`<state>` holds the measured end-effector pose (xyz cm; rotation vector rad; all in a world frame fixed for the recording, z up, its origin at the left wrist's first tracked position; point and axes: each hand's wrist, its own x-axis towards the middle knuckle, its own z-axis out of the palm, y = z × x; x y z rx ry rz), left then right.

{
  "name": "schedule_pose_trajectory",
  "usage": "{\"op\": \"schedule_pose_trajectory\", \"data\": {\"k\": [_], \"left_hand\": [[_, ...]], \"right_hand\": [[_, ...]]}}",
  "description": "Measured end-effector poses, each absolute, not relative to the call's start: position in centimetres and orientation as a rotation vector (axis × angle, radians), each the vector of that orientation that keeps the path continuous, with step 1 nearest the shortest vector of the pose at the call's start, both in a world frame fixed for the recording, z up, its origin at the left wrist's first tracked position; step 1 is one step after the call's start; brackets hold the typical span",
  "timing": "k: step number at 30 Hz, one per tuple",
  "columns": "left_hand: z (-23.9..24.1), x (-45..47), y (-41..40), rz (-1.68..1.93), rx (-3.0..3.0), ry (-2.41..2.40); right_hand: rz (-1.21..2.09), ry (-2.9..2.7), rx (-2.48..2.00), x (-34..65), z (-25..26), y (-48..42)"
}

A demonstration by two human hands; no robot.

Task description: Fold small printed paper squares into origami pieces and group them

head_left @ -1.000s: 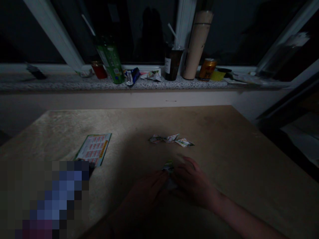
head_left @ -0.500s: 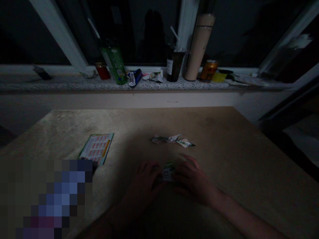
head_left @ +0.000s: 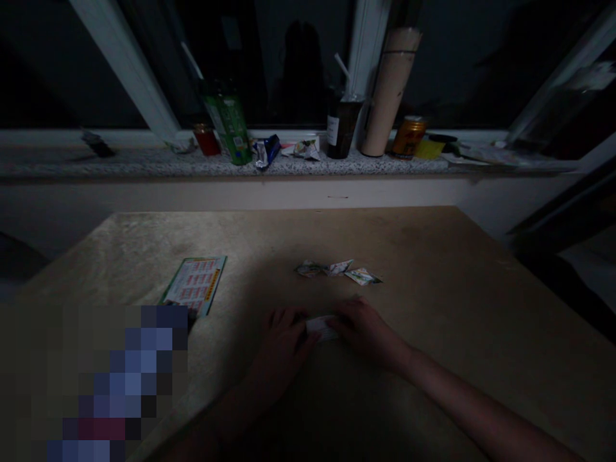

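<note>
A small white piece of paper (head_left: 320,328) lies on the table between my two hands, its narrow pale face turned up. My left hand (head_left: 285,340) holds its left end, with the thumb on its near edge and the other fingers resting beside it. My right hand (head_left: 362,328) grips the right end, and its curled fingers cover that part. Beyond my hands lie several folded pieces of printed paper (head_left: 339,268) in a loose row. The light is dim, so fine details of the fingers are hard to see.
A printed calendar card (head_left: 195,282) lies on the table (head_left: 423,256) at the left, near a blurred-out area. On the windowsill (head_left: 163,168) stand a green bottle (head_left: 231,128), a dark cup with a straw (head_left: 339,131), a beige flask (head_left: 389,96) and an orange can (head_left: 409,136).
The paper between my hands showed a green printed face before; now a white, narrower face shows. My right hand has shifted slightly and its fingers are drawn closer together.
</note>
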<state>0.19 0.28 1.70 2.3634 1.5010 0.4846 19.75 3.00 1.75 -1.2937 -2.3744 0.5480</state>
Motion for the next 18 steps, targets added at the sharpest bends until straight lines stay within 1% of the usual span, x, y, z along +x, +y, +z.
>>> {"op": "schedule_pose_trajectory", "data": {"k": [7, 12, 15, 18], "left_hand": [[1.4, 0.3, 0.5, 0.465, 2.363, 1.540], [1.6, 1.0, -1.4, 0.631, 2.456, 1.679], [1.8, 2.1, -4.0, 0.553, 2.674, 1.406], [1.5, 2.9, -6.2, 0.440, 2.717, 1.320]], "right_hand": [[0.352, -2.396, -1.378, 18.4, 1.6, 2.5], [0.263, -2.432, -1.364, 18.0, 1.4, 2.8], [0.203, -2.474, -1.365, 18.0, 1.1, 3.0], [0.206, -2.481, -1.389, 17.9, 0.8, 3.2]]}}
